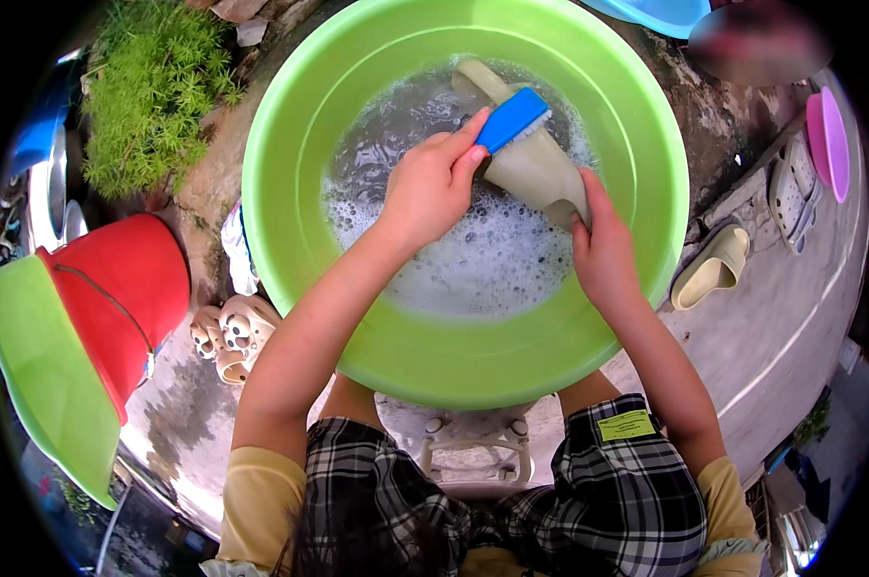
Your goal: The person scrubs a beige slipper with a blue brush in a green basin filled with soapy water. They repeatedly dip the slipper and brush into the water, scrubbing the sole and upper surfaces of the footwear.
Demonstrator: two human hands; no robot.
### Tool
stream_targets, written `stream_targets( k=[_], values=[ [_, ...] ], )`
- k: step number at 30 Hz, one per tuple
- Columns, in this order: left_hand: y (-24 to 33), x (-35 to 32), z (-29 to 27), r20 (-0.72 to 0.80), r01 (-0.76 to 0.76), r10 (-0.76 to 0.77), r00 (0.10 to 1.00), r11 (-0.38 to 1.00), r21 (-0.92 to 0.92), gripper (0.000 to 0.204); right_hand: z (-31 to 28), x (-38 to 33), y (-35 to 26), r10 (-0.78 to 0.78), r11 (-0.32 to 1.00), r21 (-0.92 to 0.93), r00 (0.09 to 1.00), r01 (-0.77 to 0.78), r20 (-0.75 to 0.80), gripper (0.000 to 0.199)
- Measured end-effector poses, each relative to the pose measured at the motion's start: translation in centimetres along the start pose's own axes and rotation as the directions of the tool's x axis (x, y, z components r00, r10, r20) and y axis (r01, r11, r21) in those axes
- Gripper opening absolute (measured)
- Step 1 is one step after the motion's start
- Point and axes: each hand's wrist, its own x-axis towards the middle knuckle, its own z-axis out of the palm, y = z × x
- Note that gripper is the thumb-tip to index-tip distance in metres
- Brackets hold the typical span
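Note:
My left hand (433,180) grips a blue scrubbing brush (512,119), its pale bristles pressed against a beige-grey slide slipper (535,171). The slipper is tilted over soapy water in a large green basin (482,370). At the slipper's lower right end, my right hand (603,240) has its fingers closed around the edge. Part of the slipper's surface is hidden behind the brush. White foam and bubbles (473,260) float on the grey water below both hands.
Left of the basin, a red bucket (131,288) leans beside a green basin (45,365), near beige clogs (247,329). To the right lie a pale slipper (711,267), a whitish clog (791,197) and a purple basin (835,144). Green plants (155,106) grow at far left.

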Motion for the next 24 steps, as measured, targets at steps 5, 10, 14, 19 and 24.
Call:
stream_targets(
  k=[5,10,14,19,24],
  values=[
    [-3.8,2.2,-0.6,-0.159,0.130,-0.067,0.985,0.896,0.424,0.035,-0.5,-0.8,-0.1,-0.062,0.960,-0.266,0.994,0.084,0.090,0.058],
    [-1.9,0.2,1.9,-0.011,-0.026,0.031,0.999,0.951,0.308,0.036,-0.1,-0.9,1.1,-0.059,0.967,-0.243,0.996,0.075,0.073,0.058],
    [-5.3,3.1,-0.6,-0.138,0.197,-0.147,0.979,0.837,0.511,0.036,-0.3,-0.8,0.9,-0.065,0.968,-0.237,0.994,0.085,0.093,0.059],
    [-9.1,2.3,-1.1,-0.284,0.290,-0.194,0.939,0.891,0.349,0.035,-1.0,-0.5,1.3,-0.035,0.994,-0.105,0.998,0.040,0.051,0.057],
    [-2.1,1.1,0.2,-0.124,0.267,-0.278,0.952,0.959,-0.099,0.036,-1.9,0.6,1.9,-0.063,0.997,0.043,0.998,0.062,0.009,0.054]
  ],
)
